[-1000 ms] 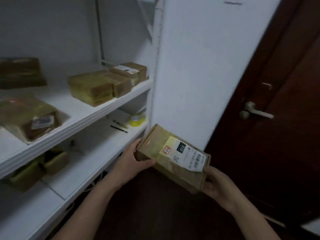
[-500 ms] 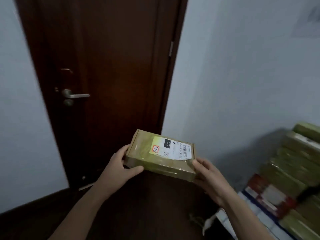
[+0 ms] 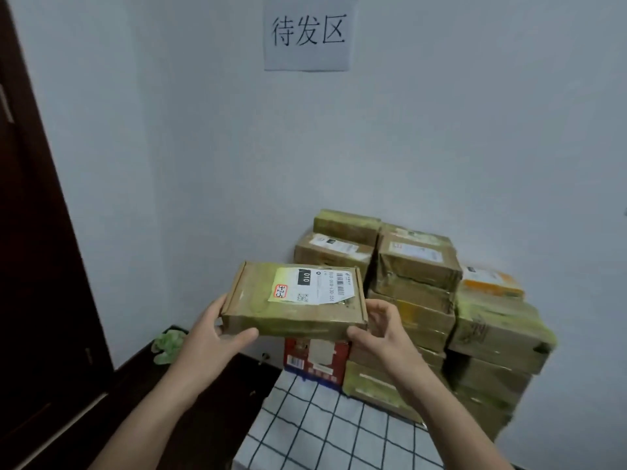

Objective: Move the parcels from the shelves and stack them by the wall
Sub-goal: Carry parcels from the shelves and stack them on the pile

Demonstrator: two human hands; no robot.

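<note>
Holding a flat cardboard parcel point(image 3: 293, 300) level in mid-air, the left hand point(image 3: 210, 337) grips its left end and the right hand point(image 3: 383, 337) its right end, fingers point(image 3: 381, 312) curled round the edges and thumbs on the near side. Its shipping label point(image 3: 312, 286) faces up. Just behind it, a stack of taped parcels point(image 3: 441, 293) stands against the wall point(image 3: 441, 130) on a checked cloth point(image 3: 322, 425), below a paper sign point(image 3: 307, 32). A green lump point(image 3: 168, 344) near the dark door point(image 3: 34, 266) may be a plant; it is too blurred to tell.
</note>
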